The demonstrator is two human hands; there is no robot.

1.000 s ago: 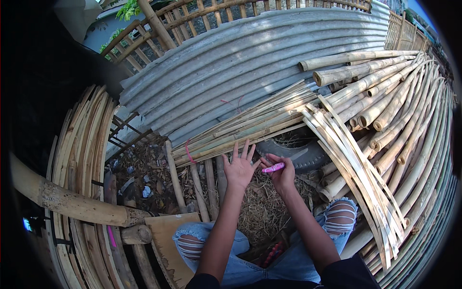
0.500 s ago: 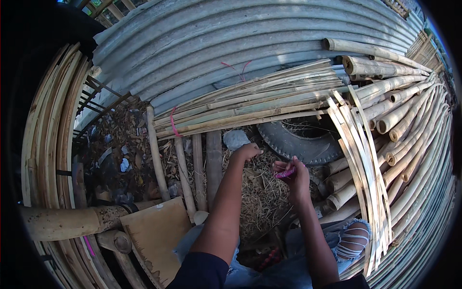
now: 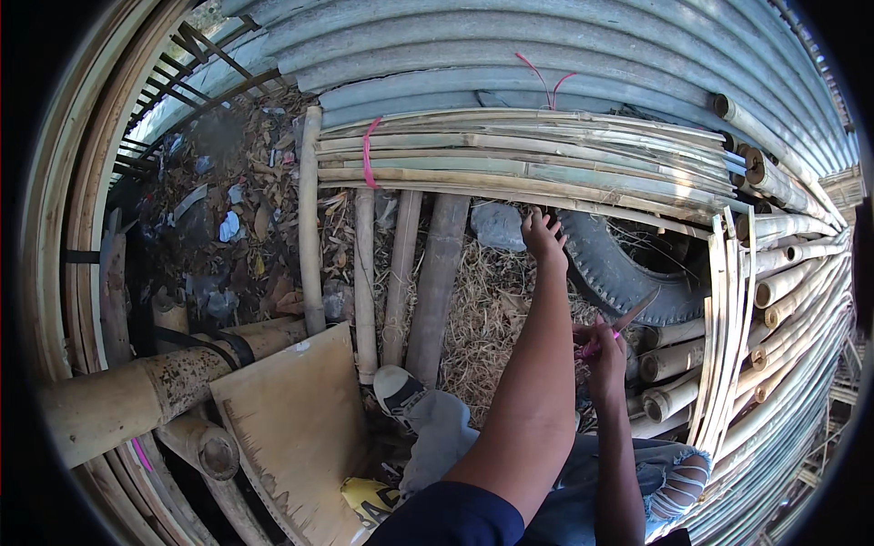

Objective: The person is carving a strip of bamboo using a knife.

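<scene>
My left hand reaches forward with its fingers apart and nothing in it, close to the front edge of a bundle of split bamboo strips. Pink string binds that bundle near its left end. Lower and to the right, my right hand is closed around a knife, its blade pointing up and right. Something pink shows between those fingers; whether it is the handle or string, I cannot tell. A black tire lies under the bundle, beside my left hand.
Bamboo poles are stacked at right, with loose strips leaning there. Corrugated sheeting stands behind. At left are a thick bamboo pole, a board and upright slats. Several poles lie under the bundle.
The view has shifted, and my left hand has moved forward toward the bundle, its fingers spreading. The blade in my right hand now shows.
</scene>
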